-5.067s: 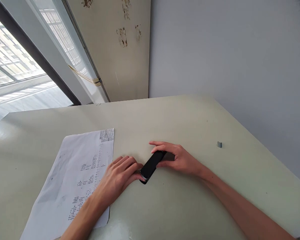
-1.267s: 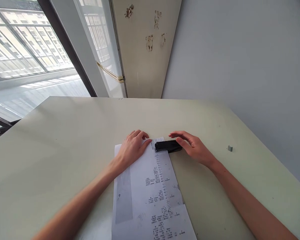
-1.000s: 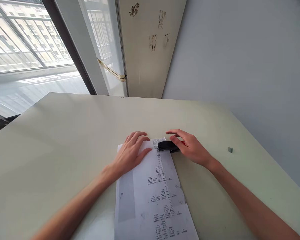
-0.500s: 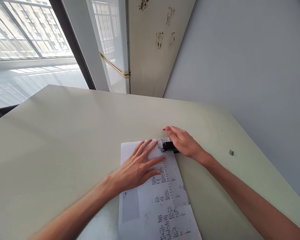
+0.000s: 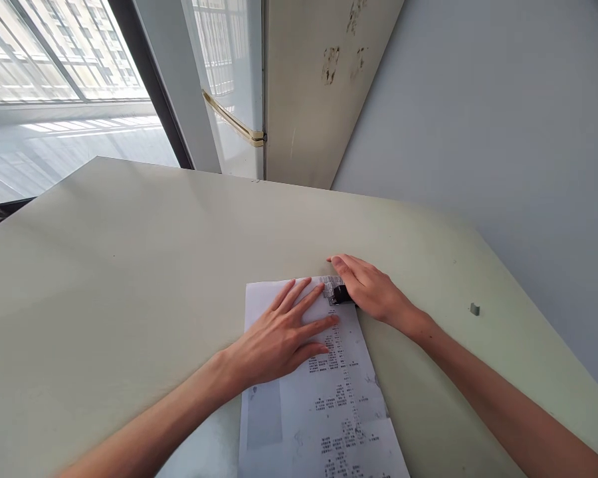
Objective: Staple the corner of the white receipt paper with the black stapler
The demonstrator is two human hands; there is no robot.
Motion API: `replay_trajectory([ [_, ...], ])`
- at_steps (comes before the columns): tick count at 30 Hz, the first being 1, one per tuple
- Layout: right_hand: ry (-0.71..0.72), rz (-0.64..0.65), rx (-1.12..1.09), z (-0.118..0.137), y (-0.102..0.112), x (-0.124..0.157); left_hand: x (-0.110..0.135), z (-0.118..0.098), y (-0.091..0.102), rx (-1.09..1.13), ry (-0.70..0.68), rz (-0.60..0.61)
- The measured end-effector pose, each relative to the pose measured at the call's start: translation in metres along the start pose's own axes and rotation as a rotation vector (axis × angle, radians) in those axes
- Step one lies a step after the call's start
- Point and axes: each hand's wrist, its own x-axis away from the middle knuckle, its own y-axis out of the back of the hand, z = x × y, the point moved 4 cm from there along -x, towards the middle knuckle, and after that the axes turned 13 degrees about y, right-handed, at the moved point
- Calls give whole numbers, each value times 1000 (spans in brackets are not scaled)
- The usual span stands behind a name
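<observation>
Printed white paper (image 5: 299, 435) lies on the table, with columns of small dark text and a grey block at its left. Flat on its upper part rests my left hand (image 5: 284, 335), fingers spread, holding nothing. A black stapler (image 5: 342, 294) sits across the top right edge of the paper, its front end over the sheet. My right hand (image 5: 371, 289) covers the stapler's rear, palm on top, fingers reaching past its far side. Most of the stapler is hidden under that hand.
A small grey piece (image 5: 474, 309) lies on the pale table (image 5: 154, 252) to the right of my right arm. Beyond the table's far edge stand a white cabinet-like panel with a gold handle (image 5: 234, 119), a window at left and a plain wall at right.
The view has shifted slightly. My right hand now covers more of the stapler, so less of its body shows. My left hand stays flat on the paper.
</observation>
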Motion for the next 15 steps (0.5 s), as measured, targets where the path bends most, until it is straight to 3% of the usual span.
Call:
replay_trajectory([
  [15, 4, -7, 33, -5, -2, 0, 0, 1, 0, 62, 12, 2],
])
